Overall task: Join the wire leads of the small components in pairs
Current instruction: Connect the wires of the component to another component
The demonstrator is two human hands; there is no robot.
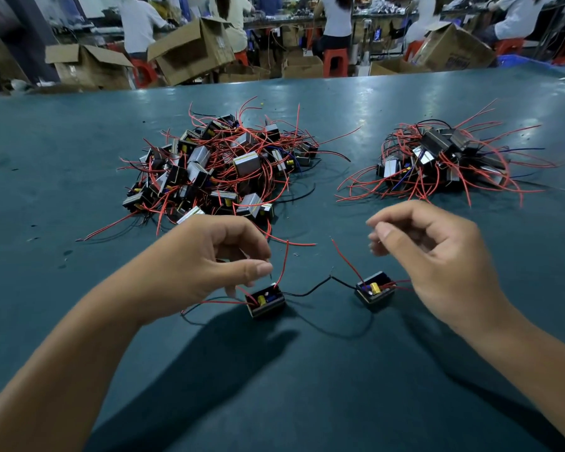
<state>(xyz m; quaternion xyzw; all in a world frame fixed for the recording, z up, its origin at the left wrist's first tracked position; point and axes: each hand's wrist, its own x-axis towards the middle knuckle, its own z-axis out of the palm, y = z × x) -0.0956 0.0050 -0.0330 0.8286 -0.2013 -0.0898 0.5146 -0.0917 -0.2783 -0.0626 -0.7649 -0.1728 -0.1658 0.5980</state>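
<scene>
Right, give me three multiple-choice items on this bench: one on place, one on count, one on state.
1. Where is the bigger pile of components?
A. left of the smaller pile
B. right of it
C. under the right hand

2. How many components lie apart from the piles, near the hands?
A. one
B. two
C. four

3. How do their black leads stand?
A. meeting tip to tip
B. far apart
C. cut off

Answers: 1 A, the denser heap lies left on the table. 2 B, the left component sits below the left hand, the right component beside the right hand. 3 A, both black leads meet between them.
</scene>
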